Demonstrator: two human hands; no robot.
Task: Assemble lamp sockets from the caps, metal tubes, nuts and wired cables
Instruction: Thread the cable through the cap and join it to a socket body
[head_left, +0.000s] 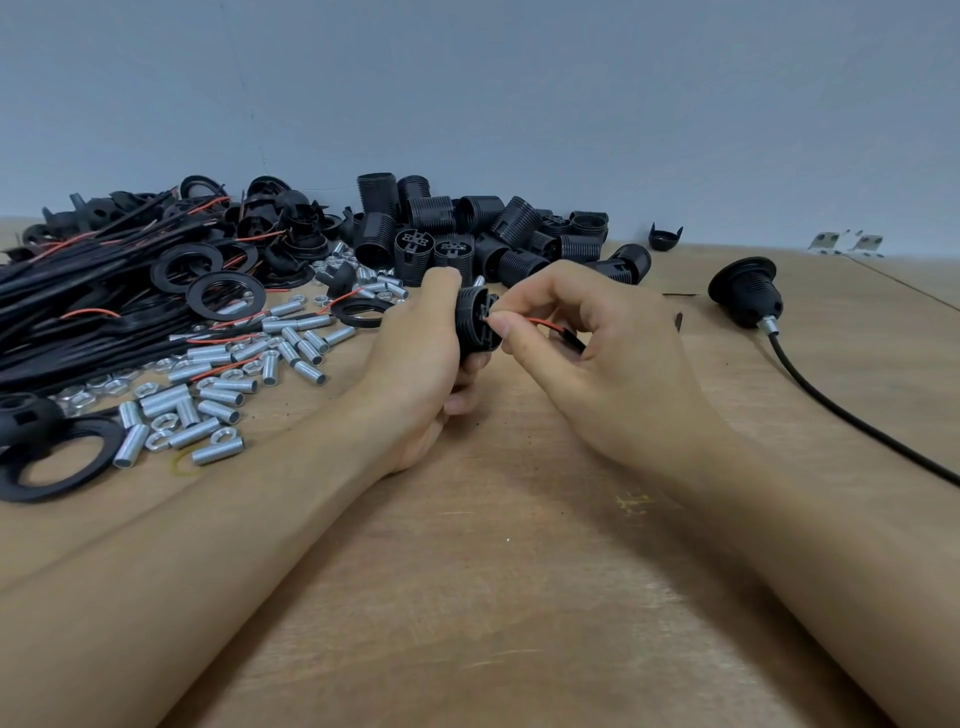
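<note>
My left hand (415, 364) grips a black ribbed socket body (475, 322) at the middle of the wooden table (519, 597), its end facing right. My right hand (597, 353) pinches a red wire (540, 325) against that end; the black cable (569, 340) runs under its fingers. A small metal piece (478, 281) shows just above the socket. Loose threaded metal tubes (208, 400) and nuts (156, 439) lie scattered at the left. More black socket bodies (467, 234) are heaped behind my hands.
A bundle of black and red wired cables (78, 301) with black rings (226, 296) fills the far left. One finished socket (745, 293) with its cable (857, 421) lies at the right. A lone cap (665, 238) and small metal brackets (847, 243) sit by the wall.
</note>
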